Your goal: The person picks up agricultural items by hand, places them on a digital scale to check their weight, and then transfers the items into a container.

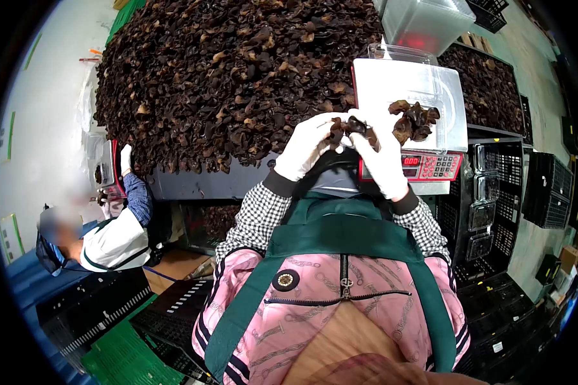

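Desk (205, 187): gray, wood-ear heap (234, 83) at eleven o'clock.
Left hand (305, 147): gloved, pinching a wood-ear clump (356, 127), near one o'clock.
Right hand (383, 160): gloved, apparently gripping the same clump.
Handling: light fingertip pressure should spare thin folds.
Digital scale (377, 86): two o'clock, bearing more wood-ear pieces (416, 122).
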A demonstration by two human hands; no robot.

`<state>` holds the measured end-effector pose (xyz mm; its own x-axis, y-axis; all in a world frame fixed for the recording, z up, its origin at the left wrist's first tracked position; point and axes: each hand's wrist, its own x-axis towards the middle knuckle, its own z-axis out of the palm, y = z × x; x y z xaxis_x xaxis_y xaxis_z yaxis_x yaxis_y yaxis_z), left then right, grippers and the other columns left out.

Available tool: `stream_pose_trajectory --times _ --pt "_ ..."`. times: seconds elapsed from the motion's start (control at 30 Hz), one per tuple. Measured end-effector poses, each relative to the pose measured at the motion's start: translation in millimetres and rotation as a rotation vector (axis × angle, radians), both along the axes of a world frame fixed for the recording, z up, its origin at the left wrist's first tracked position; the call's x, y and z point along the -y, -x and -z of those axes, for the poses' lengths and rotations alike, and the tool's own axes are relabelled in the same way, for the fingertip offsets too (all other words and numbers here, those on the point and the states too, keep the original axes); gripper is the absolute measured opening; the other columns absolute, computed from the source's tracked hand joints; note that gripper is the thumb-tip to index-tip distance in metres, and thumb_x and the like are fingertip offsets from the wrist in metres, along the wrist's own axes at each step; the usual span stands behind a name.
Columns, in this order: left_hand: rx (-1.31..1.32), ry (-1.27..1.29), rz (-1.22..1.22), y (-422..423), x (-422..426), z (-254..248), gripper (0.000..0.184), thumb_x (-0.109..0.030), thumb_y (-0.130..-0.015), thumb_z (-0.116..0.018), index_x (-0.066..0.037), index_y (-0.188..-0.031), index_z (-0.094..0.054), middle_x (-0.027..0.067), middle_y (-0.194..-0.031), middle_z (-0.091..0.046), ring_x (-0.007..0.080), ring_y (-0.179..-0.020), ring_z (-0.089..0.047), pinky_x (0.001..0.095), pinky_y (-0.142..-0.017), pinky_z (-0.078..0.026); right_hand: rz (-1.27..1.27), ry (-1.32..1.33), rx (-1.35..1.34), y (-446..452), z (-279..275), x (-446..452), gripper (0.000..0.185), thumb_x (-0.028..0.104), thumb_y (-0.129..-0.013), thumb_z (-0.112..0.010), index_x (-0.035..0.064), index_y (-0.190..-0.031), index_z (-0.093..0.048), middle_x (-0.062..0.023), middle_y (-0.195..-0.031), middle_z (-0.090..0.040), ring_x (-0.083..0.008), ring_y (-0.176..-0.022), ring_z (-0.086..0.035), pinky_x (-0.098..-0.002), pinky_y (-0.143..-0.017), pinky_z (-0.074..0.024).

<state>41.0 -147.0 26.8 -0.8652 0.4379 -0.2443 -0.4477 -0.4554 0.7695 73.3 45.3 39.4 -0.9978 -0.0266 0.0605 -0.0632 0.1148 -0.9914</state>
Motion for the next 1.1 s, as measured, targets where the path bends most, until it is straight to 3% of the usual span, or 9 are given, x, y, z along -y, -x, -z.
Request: stream_pose_trajectory --times 0.03,0.1,0.17,0.27,0.4,0.53,0.63,0.73,1.1 --pt "0.035 0.014 -0.022 -3 -3 -3 0.04 -0.018 -0.1 -0.059 0.005 -0.132 -0.053 0.0139 -0.119 -0.065 0.0202 -0.096 -0.067 0.0321 -0.08 -0.057 0.032 0.12 0.044 2 8 4 0.038 0.008 -0.094 -0.064 0.0021 -0.132 -0.061 -0.0112 -0.119 -0.068 -0.0103 -0.098 -0.064 -0.0266 -0.08 -0.0533" --pt "0.084 -0.146 0.044 -3 -1 -2 0.041 -0.021 -0.099 -0.06 0.005 -0.13 -0.053 0.0138 -0.117 -0.065 0.0202 -0.092 -0.068 0.0301 -0.077 -0.06 0.048 0.242 0.288 2 4 -5 0.028 0.013 -0.1 -0.054 0.0018 -0.12 -0.07 -0.0075 -0.104 -0.072 -0.009 -0.083 -0.067 -0.0251 -0.074 -0.0543" --pt "0.102 -0.166 0.025 -7 -1 13 0.043 -0.023 -0.099 -0.061 0.005 -0.131 -0.053 0.0134 -0.117 -0.064 0.0198 -0.09 -0.069 0.0293 -0.074 -0.06 0.054 0.105 0.182 2 21 -10 0.029 0.015 -0.102 -0.052 0.0021 -0.121 -0.069 -0.0066 -0.103 -0.071 -0.0088 -0.082 -0.067 -0.0222 -0.071 -0.0535" --pt "0.058 -0.129 0.028 -8 -4 6 0.038 -0.021 -0.1 -0.059 0.004 -0.13 -0.055 0.0112 -0.117 -0.064 0.0189 -0.095 -0.068 0.031 -0.08 -0.058 0.083 0.432 0.377 -1 3 -9 0.027 0.013 -0.1 -0.056 0.0017 -0.121 -0.068 -0.0069 -0.104 -0.071 -0.0117 -0.091 -0.066 -0.0229 -0.077 -0.053" --pt "0.005 0.024 0.051 -13 -3 3 0.034 -0.017 -0.101 -0.058 0.002 -0.129 -0.057 0.0111 -0.12 -0.064 0.0203 -0.106 -0.064 0.0347 -0.093 -0.054 0.033 0.15 -0.001 -6 6 6 0.037 0.005 -0.092 -0.066 -0.0022 -0.128 -0.061 -0.0102 -0.112 -0.069 -0.014 -0.095 -0.065 -0.0264 -0.084 -0.0528" --pt "0.058 -0.038 0.001 -17 -5 2 0.039 -0.004 -0.095 -0.063 0.001 -0.132 -0.055 0.0132 -0.128 -0.06 0.0225 -0.118 -0.059 0.0367 -0.101 -0.05 -0.08 0.343 0.242 -6 13 -8 0.041 0.002 -0.092 -0.064 -0.005 -0.131 -0.056 -0.0122 -0.124 -0.064 -0.0158 -0.11 -0.062 -0.0294 -0.096 -0.0496" --pt "-0.061 -0.063 -0.048 -19 -11 0 0.048 0.002 -0.092 -0.061 0.002 -0.138 -0.05 0.012 -0.134 -0.057 0.0206 -0.122 -0.057 0.0343 -0.096 -0.052 -0.05 0.444 0.126 -9 14 -2 0.041 0.001 -0.092 -0.062 -0.0054 -0.132 -0.055 -0.0132 -0.125 -0.063 -0.0175 -0.115 -0.059 -0.0301 -0.1 -0.0476" --pt "-0.131 0.015 -0.052 -22 -10 -8 0.055 0.003 -0.089 -0.063 0.001 -0.142 -0.047 0.0125 -0.137 -0.055 0.0206 -0.126 -0.055 0.0322 -0.102 -0.048 -0.047 0.463 0.076 -11 8 0 0.045 0.001 -0.092 -0.062 -0.0043 -0.136 -0.052 -0.0137 -0.128 -0.061 -0.0185 -0.117 -0.058 -0.0309 -0.102 -0.047" --pt "-0.29 0.215 -0.075 -32 -15 -25 0.063 0.005 -0.088 -0.062 0.0 -0.147 -0.042 0.0112 -0.137 -0.055 0.0178 -0.124 -0.054 0.0323 -0.105 -0.045 -0.069 0.508 0.131 -18 8 -4 0.048 -0.002 -0.091 -0.062 -0.0036 -0.138 -0.051 -0.0136 -0.135 -0.058 -0.0178 -0.12 -0.057 -0.03 -0.101 -0.0475"
